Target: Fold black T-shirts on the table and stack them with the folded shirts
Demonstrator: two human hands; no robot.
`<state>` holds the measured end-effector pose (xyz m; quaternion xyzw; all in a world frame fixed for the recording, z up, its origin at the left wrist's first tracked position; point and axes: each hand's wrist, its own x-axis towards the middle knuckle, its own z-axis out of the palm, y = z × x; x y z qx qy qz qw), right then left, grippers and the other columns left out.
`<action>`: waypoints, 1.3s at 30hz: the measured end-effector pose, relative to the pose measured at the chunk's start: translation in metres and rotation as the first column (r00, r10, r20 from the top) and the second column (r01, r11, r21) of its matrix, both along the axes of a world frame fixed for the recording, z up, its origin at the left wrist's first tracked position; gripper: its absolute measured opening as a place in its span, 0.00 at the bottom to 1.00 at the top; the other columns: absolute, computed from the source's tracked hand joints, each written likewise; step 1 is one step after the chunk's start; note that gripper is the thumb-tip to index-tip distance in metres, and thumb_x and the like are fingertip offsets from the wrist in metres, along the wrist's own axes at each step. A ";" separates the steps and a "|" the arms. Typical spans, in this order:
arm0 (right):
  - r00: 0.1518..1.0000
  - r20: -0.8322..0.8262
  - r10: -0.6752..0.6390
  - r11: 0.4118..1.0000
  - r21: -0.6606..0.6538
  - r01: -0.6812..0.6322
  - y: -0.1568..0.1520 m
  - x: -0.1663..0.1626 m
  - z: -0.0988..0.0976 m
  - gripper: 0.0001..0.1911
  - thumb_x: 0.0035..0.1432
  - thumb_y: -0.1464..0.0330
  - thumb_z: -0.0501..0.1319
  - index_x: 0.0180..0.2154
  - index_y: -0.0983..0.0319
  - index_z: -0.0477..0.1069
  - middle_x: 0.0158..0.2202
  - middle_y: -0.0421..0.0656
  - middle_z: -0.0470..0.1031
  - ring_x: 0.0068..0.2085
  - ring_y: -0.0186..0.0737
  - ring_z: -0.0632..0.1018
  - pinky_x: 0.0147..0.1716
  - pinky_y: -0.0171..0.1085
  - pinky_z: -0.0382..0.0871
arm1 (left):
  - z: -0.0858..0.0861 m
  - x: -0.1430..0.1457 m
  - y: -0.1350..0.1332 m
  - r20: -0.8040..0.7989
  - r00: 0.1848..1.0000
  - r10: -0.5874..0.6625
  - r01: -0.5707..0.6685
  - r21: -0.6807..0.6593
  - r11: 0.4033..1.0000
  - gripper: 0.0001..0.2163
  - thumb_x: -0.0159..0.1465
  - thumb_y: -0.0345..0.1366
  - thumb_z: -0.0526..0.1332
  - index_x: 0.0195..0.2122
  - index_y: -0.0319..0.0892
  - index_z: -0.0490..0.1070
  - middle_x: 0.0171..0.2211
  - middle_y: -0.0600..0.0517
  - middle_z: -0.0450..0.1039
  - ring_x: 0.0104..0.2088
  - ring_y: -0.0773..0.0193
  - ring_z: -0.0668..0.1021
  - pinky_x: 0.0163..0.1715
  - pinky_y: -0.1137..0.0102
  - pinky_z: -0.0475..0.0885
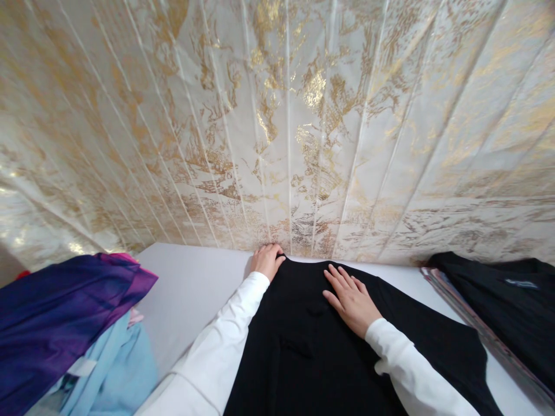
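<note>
A black garment (303, 352) lies spread on a white table (195, 289) in front of me. My left hand (266, 260) is closed on the garment's far top edge, close to the wall. Just to its right, my right hand (351, 297) rests flat on the black cloth with its fingers stretched out. Both arms wear white sleeves.
A wall covered in white and gold patterned material (286, 127) rises right behind the table. At the left lies a heap of purple cloth (56, 323) over light blue cloth (117, 370). At the right a stack of folded clothes (498, 312) has a black piece on top.
</note>
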<state>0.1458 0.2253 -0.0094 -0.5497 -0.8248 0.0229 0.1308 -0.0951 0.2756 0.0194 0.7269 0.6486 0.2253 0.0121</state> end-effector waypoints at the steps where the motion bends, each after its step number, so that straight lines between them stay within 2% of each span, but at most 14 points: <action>1: 0.999 -0.038 0.012 1.000 0.007 -0.011 -0.001 0.000 0.002 0.25 0.63 0.58 0.48 0.58 0.59 0.60 0.63 0.47 0.55 0.64 0.47 0.52 0.58 0.51 0.51 | 0.000 -0.001 0.000 0.005 1.000 -0.011 0.011 0.018 1.000 0.03 0.63 0.36 0.59 0.36 0.45 0.69 0.39 0.52 0.73 0.43 0.59 0.71 0.44 0.66 0.62; 6: 0.950 -0.276 0.148 0.986 0.113 -0.121 -0.008 -0.004 0.027 0.14 0.62 0.65 0.48 0.40 0.58 0.71 0.47 0.45 0.71 0.52 0.45 0.67 0.49 0.45 0.59 | 0.013 -0.018 -0.003 0.017 0.994 -0.104 0.103 0.049 0.993 0.06 0.66 0.33 0.53 0.38 0.45 0.69 0.40 0.54 0.73 0.44 0.62 0.71 0.45 0.68 0.62; 8: 0.933 -0.280 0.225 0.973 0.111 -0.201 -0.012 -0.006 0.035 0.10 0.55 0.72 0.52 0.35 0.58 0.71 0.41 0.43 0.72 0.45 0.43 0.69 0.45 0.42 0.61 | 0.018 -0.027 -0.006 0.007 0.986 -0.167 0.167 0.009 0.986 0.06 0.65 0.32 0.54 0.37 0.46 0.70 0.37 0.56 0.74 0.41 0.64 0.71 0.44 0.70 0.63; 10: 0.927 -0.271 0.259 0.966 0.080 -0.246 -0.016 -0.009 0.039 0.15 0.46 0.78 0.53 0.35 0.58 0.70 0.38 0.42 0.71 0.41 0.42 0.68 0.43 0.40 0.61 | 0.021 -0.033 -0.009 -0.007 0.978 -0.208 0.208 -0.034 0.978 0.06 0.64 0.32 0.56 0.36 0.48 0.71 0.36 0.57 0.75 0.41 0.63 0.71 0.45 0.68 0.62; 12: 0.930 -0.280 0.238 0.971 0.048 -0.234 -0.018 -0.011 0.040 0.19 0.43 0.79 0.53 0.37 0.58 0.69 0.35 0.41 0.71 0.39 0.41 0.68 0.41 0.40 0.61 | 0.020 -0.037 -0.013 -0.024 0.975 -0.221 0.219 -0.062 0.974 0.06 0.63 0.32 0.56 0.36 0.48 0.72 0.38 0.57 0.75 0.43 0.61 0.71 0.47 0.64 0.60; 15: 0.943 -0.282 0.177 0.984 0.021 -0.178 -0.019 -0.013 0.036 0.11 0.53 0.73 0.54 0.38 0.58 0.69 0.31 0.41 0.70 0.37 0.42 0.68 0.39 0.40 0.61 | 0.018 -0.036 -0.015 -0.047 0.976 -0.211 0.207 -0.081 0.975 0.06 0.62 0.30 0.57 0.35 0.47 0.71 0.39 0.56 0.75 0.45 0.58 0.69 0.48 0.60 0.58; 18: 0.967 -0.228 0.115 0.993 0.049 -0.107 -0.017 -0.014 0.031 0.08 0.58 0.65 0.54 0.34 0.58 0.70 0.33 0.43 0.70 0.37 0.43 0.69 0.38 0.41 0.61 | 0.017 -0.034 -0.014 -0.057 0.980 -0.192 0.187 -0.082 0.979 0.05 0.62 0.30 0.57 0.34 0.46 0.70 0.38 0.55 0.75 0.45 0.59 0.69 0.47 0.60 0.58; 20: 0.970 -0.212 0.116 0.993 0.062 -0.105 -0.017 -0.015 0.030 0.06 0.57 0.66 0.55 0.29 0.59 0.68 0.33 0.44 0.70 0.37 0.44 0.69 0.38 0.41 0.61 | 0.016 -0.032 -0.012 -0.060 0.981 -0.187 0.182 -0.081 0.980 0.05 0.63 0.31 0.55 0.35 0.47 0.70 0.38 0.55 0.74 0.45 0.60 0.69 0.48 0.62 0.57; 23: 0.929 -0.355 0.108 0.993 -0.012 -0.120 -0.019 -0.018 0.037 0.04 0.56 0.67 0.54 0.28 0.58 0.63 0.28 0.40 0.69 0.33 0.40 0.71 0.34 0.38 0.62 | 0.013 -0.030 -0.011 -0.073 0.981 -0.178 0.172 -0.080 0.982 0.06 0.64 0.31 0.54 0.36 0.47 0.69 0.37 0.55 0.74 0.44 0.61 0.70 0.48 0.62 0.56; 27: 0.788 -0.616 -0.027 0.960 -0.236 -0.152 -0.023 -0.020 0.048 0.05 0.59 0.63 0.49 0.33 0.56 0.58 0.20 0.32 0.65 0.19 0.33 0.70 0.23 0.33 0.61 | 0.005 -0.025 -0.013 -0.099 0.981 -0.166 0.161 -0.058 0.985 0.04 0.64 0.31 0.55 0.36 0.47 0.68 0.38 0.55 0.74 0.44 0.60 0.70 0.49 0.61 0.54; 30: 0.878 -0.465 -0.119 0.953 -0.303 -0.031 -0.021 -0.017 0.047 0.02 0.57 0.66 0.52 0.32 0.56 0.60 0.20 0.32 0.67 0.19 0.33 0.70 0.21 0.32 0.57 | 0.000 -0.019 -0.015 -0.113 0.980 -0.162 0.159 -0.032 0.987 0.04 0.64 0.31 0.56 0.36 0.47 0.67 0.40 0.55 0.72 0.45 0.60 0.68 0.51 0.60 0.52; 33: 0.964 -0.214 -0.155 0.969 -0.222 0.106 -0.018 -0.013 0.040 0.02 0.55 0.69 0.55 0.33 0.56 0.65 0.23 0.34 0.71 0.24 0.35 0.72 0.23 0.32 0.54 | 0.004 -0.014 -0.019 -0.119 0.983 -0.140 0.139 -0.014 0.990 0.05 0.62 0.29 0.57 0.38 0.46 0.66 0.41 0.52 0.70 0.47 0.58 0.66 0.51 0.60 0.52; 36: 0.974 -0.184 -0.130 0.976 -0.196 0.093 -0.016 -0.012 0.034 0.05 0.55 0.69 0.55 0.35 0.56 0.67 0.26 0.35 0.73 0.27 0.35 0.73 0.24 0.32 0.53 | 0.023 -0.005 -0.028 -0.122 0.983 -0.136 0.136 -0.010 0.991 0.07 0.61 0.28 0.58 0.39 0.44 0.65 0.43 0.50 0.68 0.48 0.56 0.66 0.50 0.60 0.55; 39: 0.962 -0.245 -0.119 0.975 -0.211 0.067 -0.013 -0.011 0.031 0.05 0.55 0.68 0.55 0.35 0.56 0.68 0.26 0.36 0.73 0.27 0.35 0.72 0.25 0.32 0.55 | 0.049 0.013 -0.050 -0.131 0.964 -0.231 0.222 -0.075 0.972 0.05 0.60 0.28 0.59 0.35 0.44 0.66 0.39 0.51 0.69 0.44 0.58 0.69 0.44 0.65 0.61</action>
